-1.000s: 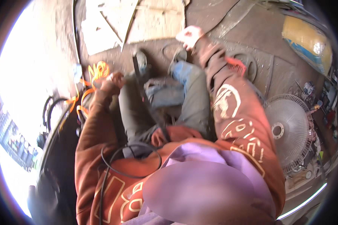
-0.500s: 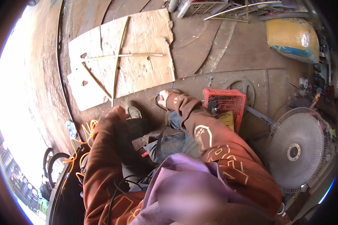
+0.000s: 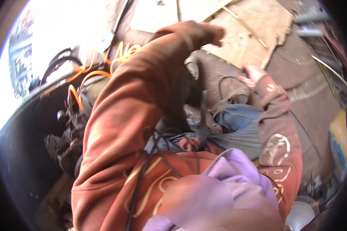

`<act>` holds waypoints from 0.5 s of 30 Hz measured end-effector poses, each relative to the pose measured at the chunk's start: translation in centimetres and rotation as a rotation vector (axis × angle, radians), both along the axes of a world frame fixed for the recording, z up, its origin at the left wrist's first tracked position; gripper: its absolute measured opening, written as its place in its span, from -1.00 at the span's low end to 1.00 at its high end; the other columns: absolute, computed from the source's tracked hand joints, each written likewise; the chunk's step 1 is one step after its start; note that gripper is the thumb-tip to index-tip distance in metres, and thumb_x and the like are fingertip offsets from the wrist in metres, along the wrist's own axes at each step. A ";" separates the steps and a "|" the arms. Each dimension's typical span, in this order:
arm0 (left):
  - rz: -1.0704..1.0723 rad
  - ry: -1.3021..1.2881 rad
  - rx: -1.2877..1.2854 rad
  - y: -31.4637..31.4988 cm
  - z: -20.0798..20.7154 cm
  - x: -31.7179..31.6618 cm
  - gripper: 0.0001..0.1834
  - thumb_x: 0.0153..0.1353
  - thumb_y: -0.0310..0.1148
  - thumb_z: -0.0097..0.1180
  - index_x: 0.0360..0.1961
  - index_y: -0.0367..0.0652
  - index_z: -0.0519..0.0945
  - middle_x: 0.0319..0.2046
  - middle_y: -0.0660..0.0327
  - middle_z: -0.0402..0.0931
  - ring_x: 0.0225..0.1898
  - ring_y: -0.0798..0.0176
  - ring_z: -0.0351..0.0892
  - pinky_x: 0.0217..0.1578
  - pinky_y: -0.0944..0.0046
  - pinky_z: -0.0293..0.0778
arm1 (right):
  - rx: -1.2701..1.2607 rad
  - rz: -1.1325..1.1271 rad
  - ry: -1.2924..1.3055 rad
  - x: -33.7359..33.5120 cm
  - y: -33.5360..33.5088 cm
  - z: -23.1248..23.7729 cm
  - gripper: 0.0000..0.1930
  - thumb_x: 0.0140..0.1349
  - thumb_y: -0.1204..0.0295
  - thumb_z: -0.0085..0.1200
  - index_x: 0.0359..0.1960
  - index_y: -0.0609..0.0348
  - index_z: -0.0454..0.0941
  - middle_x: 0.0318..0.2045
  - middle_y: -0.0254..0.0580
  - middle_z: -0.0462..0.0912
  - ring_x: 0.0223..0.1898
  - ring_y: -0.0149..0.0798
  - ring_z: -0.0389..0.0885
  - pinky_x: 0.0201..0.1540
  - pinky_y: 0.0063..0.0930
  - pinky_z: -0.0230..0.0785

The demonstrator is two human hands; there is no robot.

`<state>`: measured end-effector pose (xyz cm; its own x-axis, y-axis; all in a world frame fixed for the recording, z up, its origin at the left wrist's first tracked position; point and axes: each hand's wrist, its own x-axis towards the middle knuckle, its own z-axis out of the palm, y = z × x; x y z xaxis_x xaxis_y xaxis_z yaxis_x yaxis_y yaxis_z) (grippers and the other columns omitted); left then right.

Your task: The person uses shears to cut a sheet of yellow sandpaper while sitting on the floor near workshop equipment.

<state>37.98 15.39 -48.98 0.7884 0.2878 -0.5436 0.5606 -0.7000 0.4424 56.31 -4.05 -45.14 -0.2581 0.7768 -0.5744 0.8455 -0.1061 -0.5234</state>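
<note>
My left hand [image 3: 215, 34] reaches out over the near edge of a cardboard sheet [image 3: 241, 50], close to thin pale strips lying on it. Its fingers point down and are blurred, so whether they grip anything is unclear. My right hand [image 3: 253, 76] is at the sheet's near right corner, fingers curled. From its fingertips a thin dark cord [image 3: 221, 81] loops down beside my shoe [image 3: 236, 96]. One pale strip [image 3: 245, 27] runs slantwise across the cardboard. Glare washes out the sheet's left part.
An orange coiled hose [image 3: 123, 54] lies left of my arm, by a dark box-like surface [image 3: 31, 142]. Crates [image 3: 316, 32] with strips leaning on them stand at the far right. A yellow and blue sack [image 3: 340, 142] and a fan [image 3: 302, 211] are at the right.
The view has swung left, so the cardboard now appears farther right. My left arm is stretched farther forward over the sheet. The red crate is out of view.
</note>
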 end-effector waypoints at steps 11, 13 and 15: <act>-0.009 -0.264 0.068 7.4 -2.3 -1.7 -0.64 -0.04 -0.37 0.22 -0.17 -0.19 0.52 -0.44 0.17 0.51 -0.37 0.26 0.51 -0.31 0.25 0.44 | 0.590 -0.143 0.027 1.0 -0.6 4.8 -0.73 0.11 0.27 0.11 -0.28 0.21 0.51 -0.41 -0.07 0.56 -0.34 -0.17 0.55 -0.28 -0.28 0.41; -0.100 -0.340 0.060 9.1 -2.8 -1.3 -0.68 -0.01 -0.43 0.22 -0.18 -0.24 0.52 -0.50 0.18 0.51 -0.47 0.31 0.49 -0.44 0.25 0.44 | 0.649 -0.260 -0.003 1.7 -1.2 5.7 -0.73 0.11 0.26 0.10 -0.28 0.21 0.51 -0.40 -0.06 0.57 -0.36 -0.15 0.55 -0.29 -0.27 0.41; -0.040 -0.068 0.025 7.0 0.4 -1.2 -0.58 0.00 -0.35 0.22 -0.09 -0.29 0.49 -0.50 0.16 0.55 -0.51 0.31 0.52 -0.50 0.26 0.44 | 0.723 -0.364 -0.020 1.1 -0.7 6.4 -0.72 0.11 0.25 0.10 -0.28 0.21 0.52 -0.40 -0.05 0.57 -0.37 -0.14 0.55 -0.30 -0.25 0.41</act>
